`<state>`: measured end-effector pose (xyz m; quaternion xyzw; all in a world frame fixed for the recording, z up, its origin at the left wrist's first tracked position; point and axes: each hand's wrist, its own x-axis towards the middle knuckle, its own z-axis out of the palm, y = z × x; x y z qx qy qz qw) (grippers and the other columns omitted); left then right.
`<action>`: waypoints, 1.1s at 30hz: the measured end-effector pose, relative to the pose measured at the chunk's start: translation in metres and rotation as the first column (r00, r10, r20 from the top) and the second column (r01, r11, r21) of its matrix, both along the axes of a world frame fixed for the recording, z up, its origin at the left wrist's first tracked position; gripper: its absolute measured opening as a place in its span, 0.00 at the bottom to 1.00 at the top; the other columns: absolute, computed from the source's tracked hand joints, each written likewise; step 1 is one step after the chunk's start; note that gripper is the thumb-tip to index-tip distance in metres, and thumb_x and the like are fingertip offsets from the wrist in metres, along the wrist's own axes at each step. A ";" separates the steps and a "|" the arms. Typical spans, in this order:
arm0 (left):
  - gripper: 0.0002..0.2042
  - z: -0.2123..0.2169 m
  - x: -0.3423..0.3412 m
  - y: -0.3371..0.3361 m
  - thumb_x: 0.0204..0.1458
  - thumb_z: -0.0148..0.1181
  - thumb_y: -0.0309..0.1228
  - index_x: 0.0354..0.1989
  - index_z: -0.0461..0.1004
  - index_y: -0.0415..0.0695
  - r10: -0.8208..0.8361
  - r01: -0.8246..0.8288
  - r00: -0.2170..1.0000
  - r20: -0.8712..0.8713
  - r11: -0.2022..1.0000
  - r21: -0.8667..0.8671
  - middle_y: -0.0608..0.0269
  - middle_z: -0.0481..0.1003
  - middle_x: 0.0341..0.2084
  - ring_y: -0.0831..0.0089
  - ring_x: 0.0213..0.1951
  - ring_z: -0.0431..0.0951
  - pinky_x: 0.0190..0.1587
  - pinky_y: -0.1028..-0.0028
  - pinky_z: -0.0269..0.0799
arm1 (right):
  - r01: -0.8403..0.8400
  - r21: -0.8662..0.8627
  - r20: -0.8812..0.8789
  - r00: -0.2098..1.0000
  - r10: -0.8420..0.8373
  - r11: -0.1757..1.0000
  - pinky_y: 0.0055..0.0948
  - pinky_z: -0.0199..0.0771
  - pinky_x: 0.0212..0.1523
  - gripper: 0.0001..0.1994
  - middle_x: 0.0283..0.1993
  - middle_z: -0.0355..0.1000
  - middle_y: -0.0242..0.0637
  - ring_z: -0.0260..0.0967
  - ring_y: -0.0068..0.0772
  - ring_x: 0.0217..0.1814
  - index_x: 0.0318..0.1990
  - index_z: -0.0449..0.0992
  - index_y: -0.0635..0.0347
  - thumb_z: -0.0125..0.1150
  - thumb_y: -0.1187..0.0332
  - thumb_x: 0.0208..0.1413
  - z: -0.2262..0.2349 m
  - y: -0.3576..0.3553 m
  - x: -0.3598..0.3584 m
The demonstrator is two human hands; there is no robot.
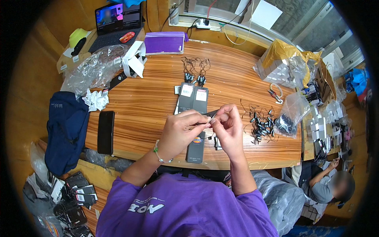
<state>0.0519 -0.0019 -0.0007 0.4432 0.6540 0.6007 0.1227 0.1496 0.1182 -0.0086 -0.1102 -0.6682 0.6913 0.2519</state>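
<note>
Bright, fairly even light covered the wooden tabletop (142, 102), leaving only soft shadows. Pale glints broke across the clear plastic bag (94, 67), and the laptop screen (112, 16) glowed. The middle was fairly sharp; blur masked the co-worker's head (342, 185). Near the black circular border, straight edges bowed.

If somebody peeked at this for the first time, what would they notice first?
Probably the bright purple shirt at the bottom, with the left hand and right hand above it, pinching a thin thing over the wooden table. Next might be the tangle of black cords right of the hands, then the lit laptop at upper left.
</note>
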 end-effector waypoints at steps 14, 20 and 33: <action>0.05 -0.005 -0.014 0.001 0.37 0.58 0.29 0.26 0.76 0.51 0.233 -0.112 0.596 -0.768 0.972 0.208 0.72 0.73 0.30 0.72 0.39 0.72 0.44 0.64 0.65 | -0.178 -0.538 -0.098 0.984 0.149 0.824 0.21 0.65 0.43 0.03 0.40 0.66 0.31 0.64 0.19 0.40 0.36 0.66 0.60 0.49 0.72 0.56 -0.011 0.004 -0.001; 0.06 -0.010 -0.018 0.002 0.38 0.58 0.29 0.27 0.75 0.48 0.074 0.050 0.683 -0.727 0.988 0.148 0.70 0.74 0.28 0.74 0.33 0.74 0.40 0.69 0.67 | 0.130 -0.469 -0.143 0.965 -0.220 0.873 0.28 0.60 0.46 0.04 0.42 0.64 0.32 0.60 0.24 0.42 0.35 0.65 0.56 0.49 0.68 0.57 0.002 0.009 -0.006; 0.09 -0.035 -0.015 0.010 0.44 0.62 0.25 0.28 0.68 0.37 -0.163 0.169 0.985 -0.060 0.979 0.117 0.60 0.71 0.26 0.74 0.34 0.75 0.35 0.74 0.73 | -0.452 -0.631 -0.622 0.780 -0.065 0.630 0.21 0.55 0.24 0.05 0.22 0.53 0.28 0.49 0.21 0.23 0.39 0.60 0.54 0.41 0.65 0.61 0.035 0.013 -0.022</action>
